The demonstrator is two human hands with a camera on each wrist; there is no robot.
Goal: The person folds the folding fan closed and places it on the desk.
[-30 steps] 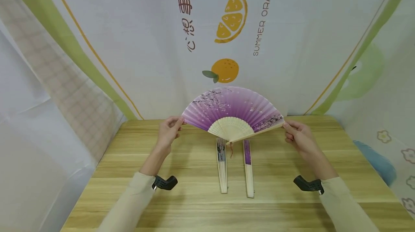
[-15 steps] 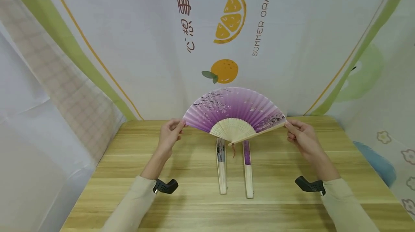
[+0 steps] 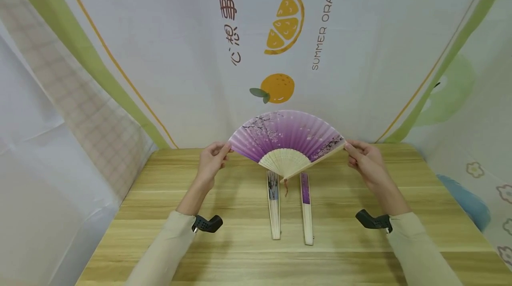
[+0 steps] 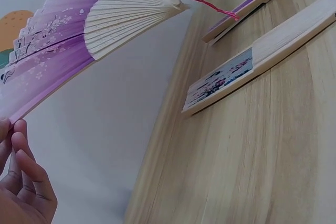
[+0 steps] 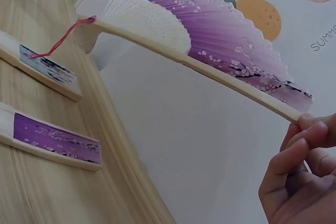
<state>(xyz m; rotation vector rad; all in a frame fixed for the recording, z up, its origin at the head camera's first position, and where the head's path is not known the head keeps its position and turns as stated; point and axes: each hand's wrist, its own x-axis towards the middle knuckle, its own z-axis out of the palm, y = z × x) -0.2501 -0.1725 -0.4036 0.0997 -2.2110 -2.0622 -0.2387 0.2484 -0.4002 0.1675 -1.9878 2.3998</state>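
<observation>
A purple folding fan [image 3: 286, 133] with blossom print and pale ribs is spread wide above the far part of the table. My left hand [image 3: 212, 161] pinches its left end between thumb and fingers; the left wrist view shows those fingertips [image 4: 20, 124] at the purple edge. At the opposite end, my right hand [image 3: 367, 161] pinches the tip of the outer guard stick [image 5: 241, 87]. From the fan's pivot dangles a red cord [image 3: 286, 187]. Below it lie two folded fans: one with a grey-blue panel [image 3: 274, 204], the other with a purple panel [image 3: 306, 208].
The wooden table [image 3: 240, 259] ends at a white cloth backdrop [image 3: 192, 77] printed with oranges and lettering. Side cloths hang left and right. Dark wrist mounts [image 3: 207, 223] sit on both forearms.
The right hand has moved slightly inward and up, so the fan's right edge slants more steeply and its spread narrows a little. The left hand keeps its pinch. Both folded fans lie still.
</observation>
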